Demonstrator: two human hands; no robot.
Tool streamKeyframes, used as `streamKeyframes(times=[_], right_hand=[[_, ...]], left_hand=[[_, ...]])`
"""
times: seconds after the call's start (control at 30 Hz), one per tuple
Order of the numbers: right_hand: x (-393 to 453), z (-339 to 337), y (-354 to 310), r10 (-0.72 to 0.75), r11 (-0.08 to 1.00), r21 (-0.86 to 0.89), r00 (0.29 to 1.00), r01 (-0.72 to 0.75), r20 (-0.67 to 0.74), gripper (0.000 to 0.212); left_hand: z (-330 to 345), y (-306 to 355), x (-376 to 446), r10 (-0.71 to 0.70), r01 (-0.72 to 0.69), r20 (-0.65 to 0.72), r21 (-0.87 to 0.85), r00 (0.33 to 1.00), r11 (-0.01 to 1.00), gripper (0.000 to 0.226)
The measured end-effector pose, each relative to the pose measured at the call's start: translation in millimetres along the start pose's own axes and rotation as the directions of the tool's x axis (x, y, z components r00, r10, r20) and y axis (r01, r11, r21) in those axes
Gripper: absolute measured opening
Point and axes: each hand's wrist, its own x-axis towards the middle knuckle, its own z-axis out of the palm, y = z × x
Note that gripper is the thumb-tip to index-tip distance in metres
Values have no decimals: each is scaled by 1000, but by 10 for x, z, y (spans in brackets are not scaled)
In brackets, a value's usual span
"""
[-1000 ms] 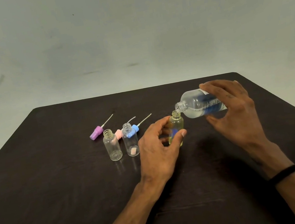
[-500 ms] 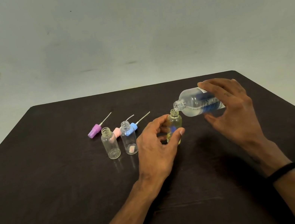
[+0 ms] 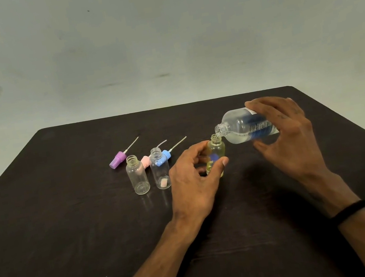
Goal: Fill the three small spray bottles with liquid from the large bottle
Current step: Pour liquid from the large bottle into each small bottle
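your right hand [image 3: 282, 135] grasps the large bottle [image 3: 245, 128] round its body, tipped with its mouth at the neck of the small bottle [image 3: 216, 150], which stands on the table [image 3: 71, 231] gripped low by your left hand [image 3: 192, 180]. both bottles look like light, smooth plastic, likely slippery if wet and easy to knock over, so keep steadying the small one near its base. two more small bottles [image 3: 137, 174] stand open and look unfilled to its left. compared with half a second ago, hardly anything differs: same tilt, same grips.
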Motion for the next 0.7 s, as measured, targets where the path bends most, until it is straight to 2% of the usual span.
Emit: streamKeyframes(times=[0.7], right_hand=[[-8, 11, -18, -18, 1000, 4, 1000, 18, -7, 87]], left_hand=[[-1, 16, -4, -39, 39, 2, -53, 999, 998, 42]])
